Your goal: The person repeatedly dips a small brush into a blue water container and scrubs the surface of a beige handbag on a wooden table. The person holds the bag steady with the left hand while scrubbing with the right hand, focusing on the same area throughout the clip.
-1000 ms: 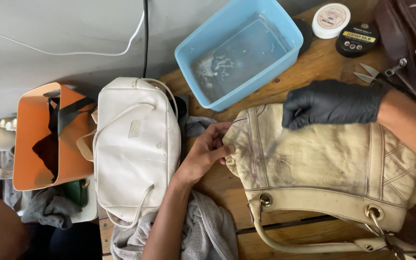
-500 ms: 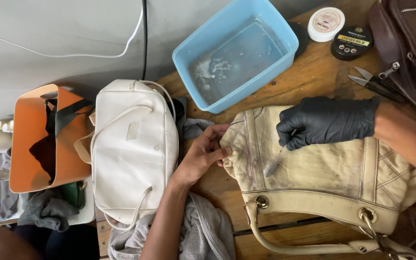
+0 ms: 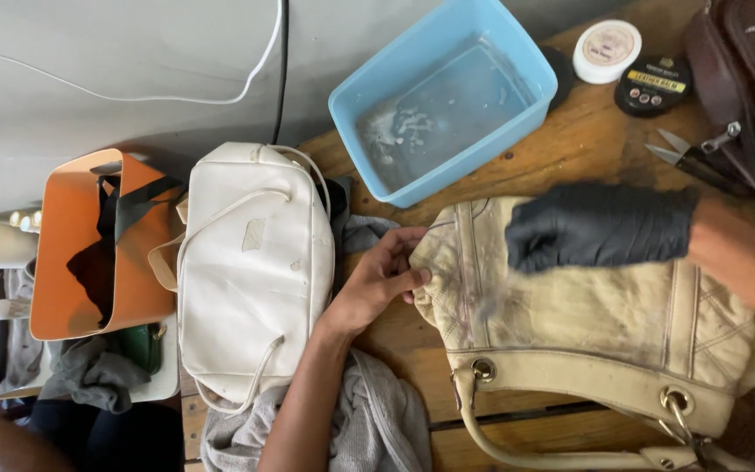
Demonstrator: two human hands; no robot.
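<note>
Two hands on one cream bag point(image 3: 605, 332) lying on the table point(image 3: 570, 149): left hand point(image 3: 377, 280) pinches its corner, gloved right hand point(image 3: 600, 227) presses curled fingers on top. One white bag point(image 3: 251, 271) beside, one blue tub point(image 3: 443, 96), two tins point(image 3: 606, 51).

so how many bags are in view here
4: a cream leather handbag under both hands, a white leather handbag beside it, an orange bag far left, a brown leather bag top right. Others may be hidden.
</note>
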